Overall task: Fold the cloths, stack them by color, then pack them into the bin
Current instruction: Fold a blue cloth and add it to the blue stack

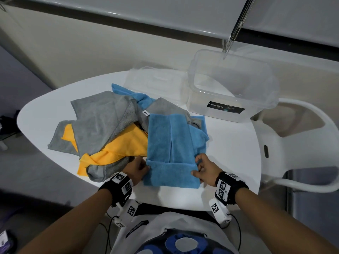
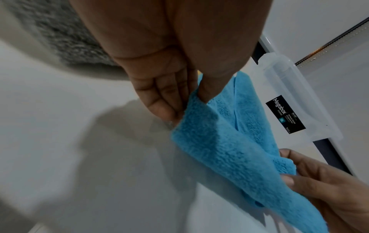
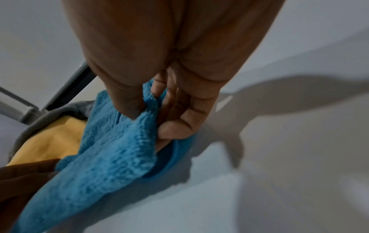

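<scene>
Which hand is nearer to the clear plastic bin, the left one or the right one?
Right. The right hand grips the blue cloth's right edge, on the side where the clear plastic bin stands. The left hand pinches the cloth's left edge, beside the yellow cloth, farther from the bin.

Much of the orange cloth [image 1: 117,149] lies buried under the grey cloths [image 1: 102,118], and a second blue cloth [image 1: 128,93] at the back of the pile shows only a corner. In the left wrist view the right hand [image 2: 327,189] is cut off at the lower right. The small print on the bin [image 1: 229,92] label is too small to read.
</scene>
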`<state>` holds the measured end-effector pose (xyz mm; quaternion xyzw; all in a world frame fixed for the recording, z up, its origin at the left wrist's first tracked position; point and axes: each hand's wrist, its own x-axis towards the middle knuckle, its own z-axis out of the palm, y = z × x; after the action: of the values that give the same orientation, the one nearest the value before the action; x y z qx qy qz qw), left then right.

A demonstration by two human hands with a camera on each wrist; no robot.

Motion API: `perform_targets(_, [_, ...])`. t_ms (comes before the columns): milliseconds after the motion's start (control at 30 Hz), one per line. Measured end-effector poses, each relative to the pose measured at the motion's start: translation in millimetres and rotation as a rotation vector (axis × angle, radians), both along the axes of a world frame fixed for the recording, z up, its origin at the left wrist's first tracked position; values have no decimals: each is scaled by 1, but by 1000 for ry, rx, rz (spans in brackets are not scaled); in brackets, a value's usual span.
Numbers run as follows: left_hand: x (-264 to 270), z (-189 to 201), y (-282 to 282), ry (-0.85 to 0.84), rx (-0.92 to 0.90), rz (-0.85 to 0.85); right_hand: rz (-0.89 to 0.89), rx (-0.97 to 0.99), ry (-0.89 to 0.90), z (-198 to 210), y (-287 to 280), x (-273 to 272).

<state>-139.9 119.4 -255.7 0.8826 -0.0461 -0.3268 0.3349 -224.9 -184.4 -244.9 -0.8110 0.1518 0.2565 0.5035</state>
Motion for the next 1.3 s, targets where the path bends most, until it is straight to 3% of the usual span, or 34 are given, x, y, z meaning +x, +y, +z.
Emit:
perform_targets(133, [-19,-5,14,62,-102,49,70,62,74,0,5,-18])
perform_targets(233, [-24,-4,15,23,-70,-12,103,61,38,1,9,-24])
perform_targets(367, [-19,-1,23,-79,56,-269,158,-37,-77,-1,3,-26])
perform_targets(533, [-8,7,25,-222,173,-528,349,-200,-192,6,-5,-22])
perform_targets(767, [-10,10,5,-177,357,-810,443,-259,-184,3,5,-14])
perform_targets(1000, [-3,-4,12,-267,224,-627,314,-217,-208,0,5,-20])
perform_targets(1167, [-9,-6,16,-395,44,-528,392,-193,-212,5,8,-27])
perform_targets(1300, [-11,-10,22,-396,-17,-509,398,-190,-177,1,5,-31])
